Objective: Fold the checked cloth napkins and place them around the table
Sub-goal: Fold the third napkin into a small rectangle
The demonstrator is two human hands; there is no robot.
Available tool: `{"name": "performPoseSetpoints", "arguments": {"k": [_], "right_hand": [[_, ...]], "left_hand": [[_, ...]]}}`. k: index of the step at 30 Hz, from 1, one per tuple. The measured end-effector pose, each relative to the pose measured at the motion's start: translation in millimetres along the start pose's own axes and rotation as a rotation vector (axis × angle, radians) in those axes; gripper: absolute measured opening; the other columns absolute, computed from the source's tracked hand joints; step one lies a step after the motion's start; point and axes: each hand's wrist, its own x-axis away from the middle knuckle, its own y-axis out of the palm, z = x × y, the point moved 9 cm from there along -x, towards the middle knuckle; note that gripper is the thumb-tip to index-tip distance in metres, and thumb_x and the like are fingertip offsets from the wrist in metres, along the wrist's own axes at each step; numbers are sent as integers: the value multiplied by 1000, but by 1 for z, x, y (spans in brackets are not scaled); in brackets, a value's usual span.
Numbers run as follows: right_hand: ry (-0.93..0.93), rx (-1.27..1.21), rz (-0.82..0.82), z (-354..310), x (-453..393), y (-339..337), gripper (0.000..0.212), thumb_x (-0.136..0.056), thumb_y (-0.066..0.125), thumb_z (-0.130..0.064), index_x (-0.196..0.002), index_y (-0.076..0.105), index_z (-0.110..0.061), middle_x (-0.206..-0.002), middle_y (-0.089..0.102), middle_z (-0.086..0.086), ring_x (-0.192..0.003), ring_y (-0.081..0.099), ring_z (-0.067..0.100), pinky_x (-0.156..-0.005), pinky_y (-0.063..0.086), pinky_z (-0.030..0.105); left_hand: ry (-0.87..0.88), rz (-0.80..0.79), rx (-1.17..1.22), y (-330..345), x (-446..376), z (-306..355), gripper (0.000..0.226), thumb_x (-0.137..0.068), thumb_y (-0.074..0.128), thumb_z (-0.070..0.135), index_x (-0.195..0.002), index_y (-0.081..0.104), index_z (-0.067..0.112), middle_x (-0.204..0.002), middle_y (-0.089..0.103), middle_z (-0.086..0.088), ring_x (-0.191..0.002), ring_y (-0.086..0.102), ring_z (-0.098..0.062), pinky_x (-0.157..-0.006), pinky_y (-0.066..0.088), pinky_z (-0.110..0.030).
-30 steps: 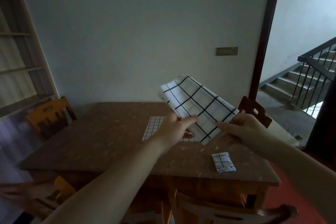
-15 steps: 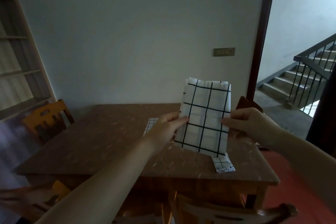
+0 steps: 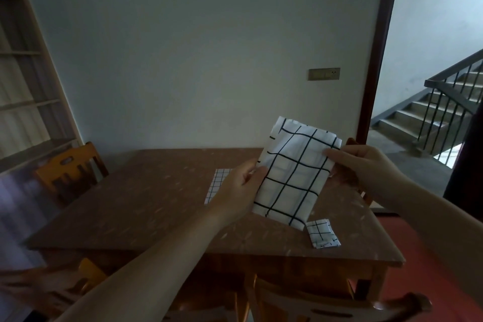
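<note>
A white napkin with a wide black check (image 3: 294, 175), folded into a tall rectangle, hangs in the air above the brown table (image 3: 146, 206). My left hand (image 3: 239, 191) pinches its left edge and my right hand (image 3: 363, 162) pinches its right edge near the top. A small folded checked napkin (image 3: 322, 236) lies on the table near the front right corner. Partly hidden behind my left hand, a fine-checked cloth (image 3: 218, 181) lies flat at the table's middle.
An orange wooden chair (image 3: 68, 170) stands at the table's left and another chair back (image 3: 313, 306) is at the front edge. A third chair top (image 3: 351, 141) shows behind my right hand. Shelves line the left wall; a doorway and stairs (image 3: 433, 112) open on the right.
The held napkin has turned from a leftward slant to nearly upright, now tilting slightly right. Both hands stayed on its side edges, and my right hand has risen toward its top corner.
</note>
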Motion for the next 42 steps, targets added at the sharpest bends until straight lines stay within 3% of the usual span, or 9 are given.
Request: {"name": "performPoseSetpoints", "arguments": {"k": [4, 13, 18, 22, 25, 28, 30, 37, 42], "right_hand": [[-33, -38, 11, -1, -3, -5, 32, -89, 65, -27, -58, 72, -20, -64, 67, 9, -50, 62, 13, -47, 47, 17], [-106, -28, 103, -2, -2, -15, 28, -90, 64, -26, -67, 70, -11, -71, 64, 17, -58, 62, 21, -62, 53, 34], [-52, -103, 121, 4, -3, -18, 33, -91, 62, -36, -69, 73, -13, -64, 63, 9, -57, 59, 19, -66, 50, 37], [-24, -112, 141, 7, -3, -22, 39, -86, 64, -41, -54, 67, -19, -51, 56, -3, -49, 54, 13, -61, 49, 33], [142, -163, -175, 20, 9, 9, 50, -65, 71, -65, -63, 68, -15, -58, 58, 5, -51, 54, 19, -53, 46, 27], [183, 162, -496, 33, 32, 44, 50, -75, 60, -53, -85, 67, -4, -75, 74, 13, -69, 72, 27, -62, 56, 29], [170, 197, -480, 36, 32, 47, 39, -76, 63, -43, -77, 66, -5, -76, 75, 13, -69, 74, 24, -64, 57, 28], [240, 185, -532, 49, 30, 50, 27, -81, 68, -29, -85, 65, -3, -83, 76, 15, -72, 74, 22, -62, 58, 27], [196, 79, -415, 46, 20, 40, 47, -76, 63, -43, -98, 67, -1, -89, 75, 17, -79, 73, 29, -75, 60, 38]], "left_hand": [[-32, 5, 43, 0, 0, -4, 22, -103, 46, 26, -108, 67, 22, -97, 74, 3, -89, 71, -11, -75, 59, -27], [-117, -59, 149, 12, 0, -3, 32, -102, 45, 35, -113, 71, 20, -109, 74, 4, -105, 68, -12, -97, 51, -38], [-77, -18, 116, 16, -5, -4, 38, -103, 45, 35, -100, 70, 6, -102, 68, -22, -98, 66, -36, -94, 51, -55], [-47, -24, 126, 19, -7, -4, 32, -102, 47, 31, -87, 73, 21, -83, 72, -3, -82, 69, -19, -77, 56, -38], [-15, 12, 93, 17, -8, 0, 35, -103, 45, 30, -78, 64, 14, -67, 62, 4, -65, 60, -10, -65, 49, -27], [31, 77, 58, 12, -8, 6, 39, -103, 43, 29, -67, 48, 16, -57, 43, 7, -54, 41, -9, -56, 35, -24], [49, 119, 25, 9, -10, 6, 38, -103, 43, 32, -71, 45, 12, -60, 37, -1, -54, 35, -12, -55, 32, -29], [57, 141, -14, 9, -10, 7, 39, -104, 42, 31, -68, 42, 17, -52, 34, 12, -49, 31, -4, -50, 30, -15], [41, 53, 7, 17, -6, 8, 39, -103, 43, 32, -67, 43, 18, -57, 35, 10, -55, 35, -7, -55, 32, -13]]}}
